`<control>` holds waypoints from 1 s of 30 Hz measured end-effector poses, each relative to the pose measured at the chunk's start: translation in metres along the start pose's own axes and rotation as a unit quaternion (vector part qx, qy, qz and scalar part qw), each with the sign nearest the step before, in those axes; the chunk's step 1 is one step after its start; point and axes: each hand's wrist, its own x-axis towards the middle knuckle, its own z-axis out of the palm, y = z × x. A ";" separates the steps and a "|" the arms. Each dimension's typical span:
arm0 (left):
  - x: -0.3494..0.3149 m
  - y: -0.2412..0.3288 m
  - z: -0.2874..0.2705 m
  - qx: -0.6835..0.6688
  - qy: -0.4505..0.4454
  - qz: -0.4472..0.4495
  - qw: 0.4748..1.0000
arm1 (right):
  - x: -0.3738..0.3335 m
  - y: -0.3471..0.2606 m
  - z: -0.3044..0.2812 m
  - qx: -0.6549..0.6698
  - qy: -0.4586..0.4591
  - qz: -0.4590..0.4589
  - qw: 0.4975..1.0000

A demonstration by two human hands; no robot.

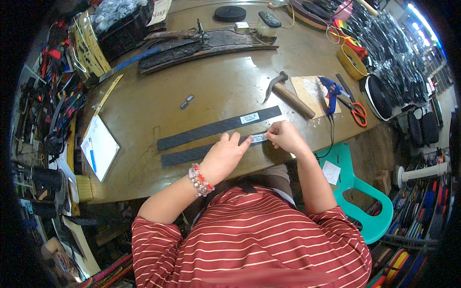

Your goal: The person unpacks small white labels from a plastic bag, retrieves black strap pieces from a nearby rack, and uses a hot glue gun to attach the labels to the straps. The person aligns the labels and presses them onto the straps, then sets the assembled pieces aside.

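Two flat black strips lie side by side, slanting across the table. The farther black strip (211, 131) carries a white printed label (249, 118) near its right end. On the nearer black strip (185, 155) is another small white label (258, 138), between my hands. My left hand (224, 157) rests over the nearer strip, fingers apart and bent, its index fingertip at the label's left end. The thumb and index finger of my right hand (287, 137) are pinched together at the label's right end. That hand hides the strip's right end.
Beyond my right hand lie a hammer (295, 100), a blue glue gun (331, 91) on a board (303, 86), and orange-handled scissors (357, 114). White paper (102, 144) with a blue pen (92, 154) is at left. A green chair (357, 189) stands beside the table.
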 end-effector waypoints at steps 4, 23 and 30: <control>0.002 0.004 0.002 0.050 -0.011 0.009 0.999 | -0.002 -0.004 -0.002 0.009 0.000 0.002 1.000; 0.002 0.005 0.003 0.058 0.005 0.001 0.998 | -0.041 -0.004 0.028 -0.130 0.202 -0.274 0.931; -0.007 -0.002 0.000 0.007 0.049 -0.002 0.999 | -0.044 0.011 0.032 -0.191 0.033 -0.233 0.953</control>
